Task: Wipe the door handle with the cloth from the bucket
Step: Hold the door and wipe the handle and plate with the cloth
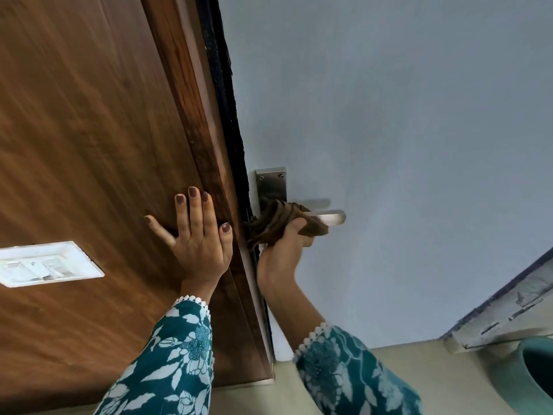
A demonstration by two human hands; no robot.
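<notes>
Gripping a bunched brown cloth (279, 221), the right hand (279, 259) presses it around the lever door handle (330, 217) where the lever meets its steel backplate (271, 182); the fingers are curled shut around the fabric and mostly hidden behind it. The cloth covers the inner half of the lever, so only the rounded silver tip shows to the right, with its soft shadow on the pale grey-blue door (389, 115) just above.

The left hand (199, 232) lies flat and released, fingers spread — palm against the dark wooden frame (191, 85) just left of the door's black edge, holding nothing. Its nails are painted a dark brownish shade. Both wrists emerge from teal floral sleeves (176, 354) trimmed with white scalloped lace.

On the wood panelling at the far left sits a white switch plate (51, 263), well apart from the handle. At the lower right corner, the rim of a green bucket (535, 375) enters the head view on the beige floor (404, 363), near a worn, paint-chipped ledge (508, 313) — nothing stands between the hands and the handle.
</notes>
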